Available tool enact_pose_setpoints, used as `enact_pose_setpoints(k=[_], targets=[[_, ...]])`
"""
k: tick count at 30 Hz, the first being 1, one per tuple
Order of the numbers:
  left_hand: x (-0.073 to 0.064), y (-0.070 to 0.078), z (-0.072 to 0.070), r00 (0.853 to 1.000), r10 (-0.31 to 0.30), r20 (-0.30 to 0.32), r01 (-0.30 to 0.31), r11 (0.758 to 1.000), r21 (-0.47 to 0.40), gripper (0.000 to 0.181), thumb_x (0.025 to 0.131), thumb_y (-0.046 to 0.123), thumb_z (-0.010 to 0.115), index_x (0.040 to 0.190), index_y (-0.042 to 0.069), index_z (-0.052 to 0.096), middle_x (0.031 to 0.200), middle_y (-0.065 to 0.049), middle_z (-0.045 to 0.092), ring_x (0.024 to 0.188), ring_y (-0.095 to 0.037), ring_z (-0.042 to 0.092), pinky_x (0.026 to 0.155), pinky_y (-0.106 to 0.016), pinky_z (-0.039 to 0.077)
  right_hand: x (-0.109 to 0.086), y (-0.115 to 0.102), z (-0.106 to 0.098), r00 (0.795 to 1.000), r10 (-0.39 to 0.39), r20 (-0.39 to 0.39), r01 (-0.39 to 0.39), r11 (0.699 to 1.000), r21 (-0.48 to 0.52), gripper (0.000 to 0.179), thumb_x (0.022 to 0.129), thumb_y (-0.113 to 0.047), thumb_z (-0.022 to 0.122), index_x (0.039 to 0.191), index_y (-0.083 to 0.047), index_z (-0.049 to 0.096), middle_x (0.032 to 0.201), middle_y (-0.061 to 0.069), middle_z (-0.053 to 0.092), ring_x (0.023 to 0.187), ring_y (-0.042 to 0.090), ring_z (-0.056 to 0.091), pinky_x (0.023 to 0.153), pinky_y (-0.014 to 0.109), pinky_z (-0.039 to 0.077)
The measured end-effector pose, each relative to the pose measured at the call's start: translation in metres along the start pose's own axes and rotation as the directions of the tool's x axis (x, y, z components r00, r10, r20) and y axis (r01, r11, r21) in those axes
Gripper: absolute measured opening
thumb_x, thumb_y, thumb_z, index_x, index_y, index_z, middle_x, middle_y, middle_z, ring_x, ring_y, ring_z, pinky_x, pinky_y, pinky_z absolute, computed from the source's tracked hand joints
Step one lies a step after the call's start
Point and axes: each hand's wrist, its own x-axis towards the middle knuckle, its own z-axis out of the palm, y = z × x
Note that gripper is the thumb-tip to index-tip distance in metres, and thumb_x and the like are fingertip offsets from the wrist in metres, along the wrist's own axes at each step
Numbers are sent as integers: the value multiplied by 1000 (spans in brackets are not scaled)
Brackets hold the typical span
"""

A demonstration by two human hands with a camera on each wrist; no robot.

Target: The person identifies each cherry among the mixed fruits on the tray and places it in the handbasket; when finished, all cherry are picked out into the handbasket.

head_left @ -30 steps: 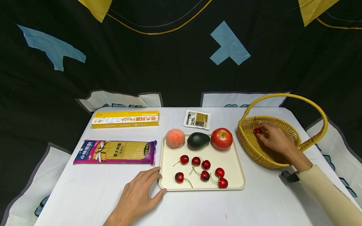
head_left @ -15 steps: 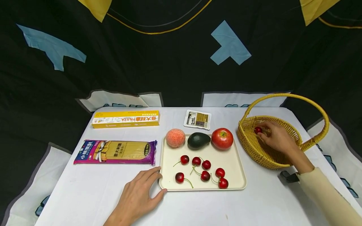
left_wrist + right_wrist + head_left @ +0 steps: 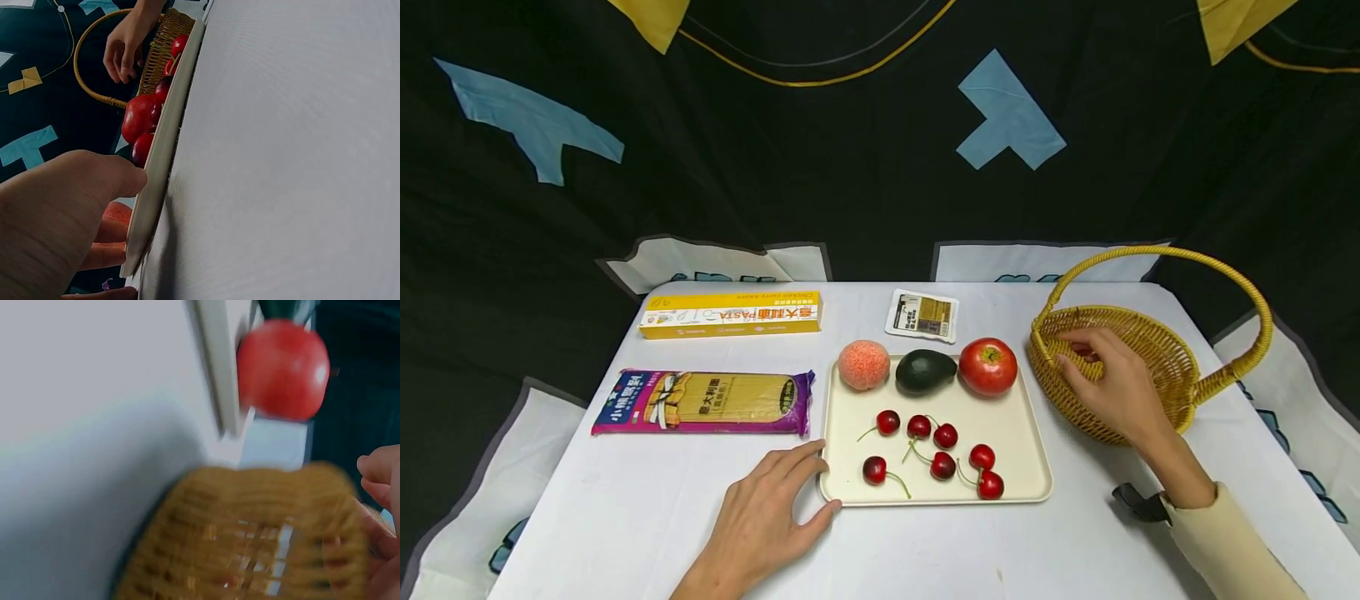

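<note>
Left hand at the tray's front-left corner: thumb on the front edge, fingertips touching the left edge, fingers relaxed and spread, not wrapped round it. Right hand over the left part of the basket, fingers loosely bent, gap between thumb and index, no item visible in the grasp. Can't tell whether it touches the weave; basket floor under it is hidden.

Seven cherries lie on the front half of the tray, stems on several. Two sit together near the front-right corner, one is near the front-left corner, one is further back on the left, three cluster mid-tray. Along the tray's far edge, left to right: peach, avocado, apple, the apple at the far-right corner. Tray lies flat near the middle of the desk.

Basket is upright near the desk's right edge, just beside the tray's right edge, handle up. White packet is flat between the tray and the desk's far edge. Yellow pasta box lies near the desk's far-left corner; purple pasta bag is in front of it, near the left edge. Light sleeve on right arm, black strap at that wrist. Dark curtain behind.
</note>
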Motion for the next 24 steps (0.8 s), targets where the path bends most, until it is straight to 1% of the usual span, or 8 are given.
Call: enact_pose_setpoints(k=[3, 7, 10, 13, 14, 17, 21, 24], targets=[[0, 0, 0, 1000, 0, -1, 0, 1000, -1, 41, 80, 51, 90, 109, 26, 76, 141, 5, 71, 115, -17, 70, 71, -39, 64, -5, -14, 3, 999, -34, -1, 34, 999, 23, 34, 88, -1, 84, 121, -5, 74, 111, 10, 74, 98, 26, 70, 87, 21, 51], [0, 0, 1, 1000, 3, -7, -3, 1000, -3, 40, 80, 51, 90, 108, 26, 76, 141, 5, 71, 115, -17, 70, 70, -38, 63, -13, -30, 6, 997, -77, 27, 76, 996, 53, 37, 85, 1, 87, 119, -4, 74, 114, 7, 74, 103, 24, 71, 95, 10, 48], [0, -1, 1, 1000, 4, -10, -4, 1000, -4, 40, 80, 51, 90, 108, 26, 76, 141, 5, 71, 115, -17, 70, 69, -38, 63, -19, -40, 11, 990, -126, 58, 120, 988, 101, 37, 84, 2, 87, 118, -4, 74, 116, 6, 74, 102, 23, 71, 96, 6, 46], [0, -1, 1, 1000, 3, -11, -3, 1000, -5, 40, 80, 51, 90, 108, 26, 76, 141, 5, 71, 115, -17, 71, 69, -38, 63, -26, -50, 16, 982, -168, 92, 155, 979, 134, 37, 83, 1, 88, 115, -8, 73, 114, 3, 74, 96, 20, 70, 87, 13, 54], [0, -1, 1, 1000, 4, -11, -4, 1000, -5, 40, 80, 51, 90, 108, 26, 76, 141, 5, 71, 115, -17, 71, 69, -38, 63, -28, -53, 18, 979, -176, 105, 160, 977, 143, 37, 83, 0, 89, 114, -9, 73, 113, 2, 74, 93, 19, 70, 82, 16, 56], [1, -1, 1, 1000, 7, -14, -7, 1000, -6, 40, 80, 51, 90, 108, 26, 76, 140, 4, 71, 115, -18, 71, 68, -39, 63, -34, -61, 24, 971, -192, 142, 167, 971, 172, 37, 83, -1, 90, 113, -13, 73, 112, -1, 73, 89, 18, 69, 76, 27, 60], [1, -1, 1, 1000, 3, -9, -3, 1000, 0, 40, 80, 51, 90, 108, 26, 76, 140, 4, 71, 115, -18, 71, 69, -39, 63, -41, -69, 29, 954, -199, 223, 150, 964, 218, 33, 86, -3, 88, 114, -14, 74, 113, -1, 74, 88, 17, 70, 74, 33, 62], [0, -1, 1, 1000, -4, -4, 5, 1000, 7, 41, 79, 51, 91, 108, 26, 76, 140, 4, 71, 115, -18, 71, 69, -39, 63, -47, -74, 31, 934, -189, 303, 126, 968, 216, 30, 88, -8, 88, 114, -15, 75, 115, -4, 73, 90, 15, 71, 76, 34, 63]])
